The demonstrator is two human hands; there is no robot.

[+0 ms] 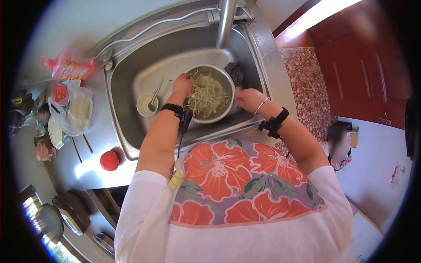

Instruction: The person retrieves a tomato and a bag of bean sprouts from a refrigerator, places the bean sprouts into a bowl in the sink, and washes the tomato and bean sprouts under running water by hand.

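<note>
A round metal bowl (232, 84) stands in the sink, with pale bean sprouts (206, 94) in water inside it. My left hand (182, 84) is at the bowl's left side, its fingers curled at the edge of the sprouts; what they hold is hidden. Just outside the right rim, my right hand (252, 100) has its fingertips pressed together, and I cannot make out anything between them. Left of the metal bowl sits a small white bowl (142, 108) with a metal spoon (155, 96) leaning in it. A dark scouring ball (234, 73) lies behind my right hand.
The steel sink (127, 72) surrounds the bowls, and the faucet (225, 26) reaches over its back right. On the left counter are a pink bottle (72, 66), a plastic bag (75, 109), chopsticks (82, 147) and a round red object (109, 161).
</note>
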